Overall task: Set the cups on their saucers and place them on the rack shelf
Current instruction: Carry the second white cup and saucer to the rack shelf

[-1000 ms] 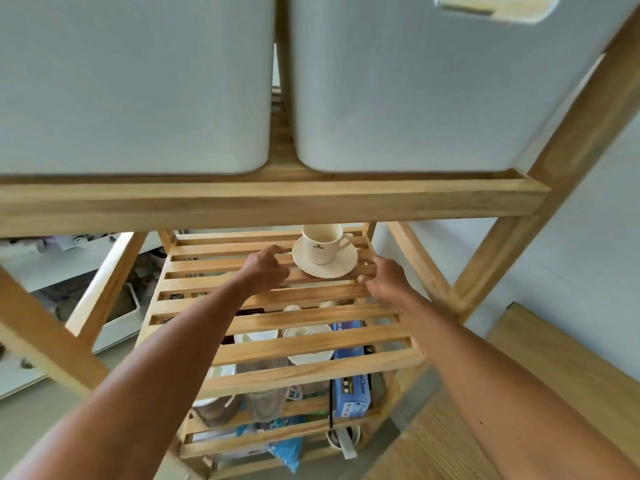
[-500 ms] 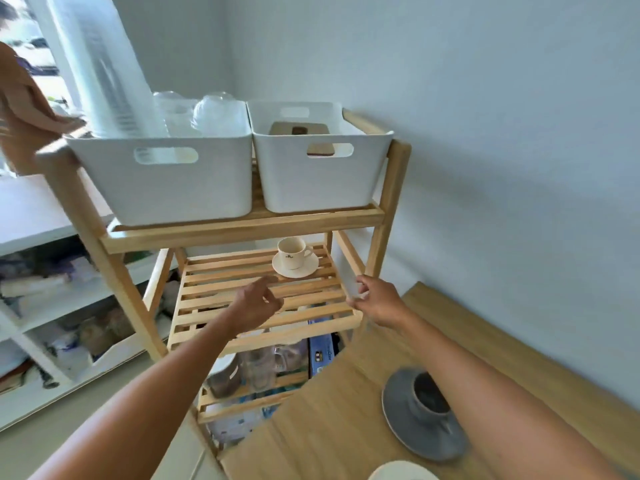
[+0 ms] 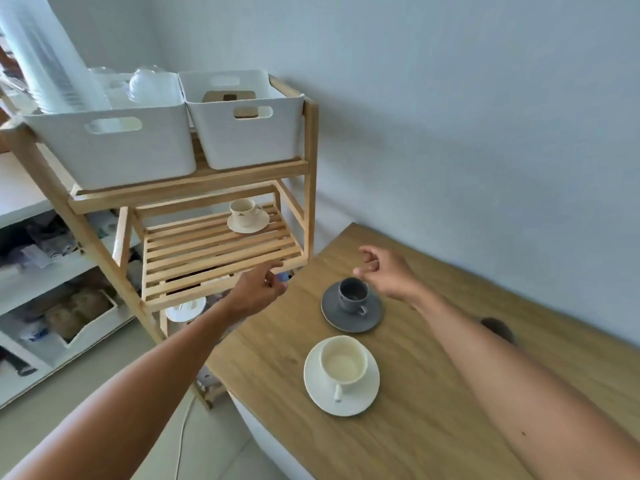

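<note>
- Cream cup with a small dark logo (image 3: 243,212), upright on its cream saucer (image 3: 248,223), at the back right of the slatted rack shelf (image 3: 214,252), centre of frame.
- Dark grey cup (image 3: 353,295) on grey saucer (image 3: 352,311) and larger cream cup (image 3: 343,365) on cream saucer (image 3: 341,382), both on the wooden table (image 3: 408,403), lower right.
- Left hand (image 3: 258,289) empty, fingers loosely curled, at the shelf's front edge.
- Right hand (image 3: 384,271) empty, half open, just above the grey cup.
- Compared with half a second ago: both hands pulled back from the shelf, right hand now over the table; shelved cup unmoved.
</note>
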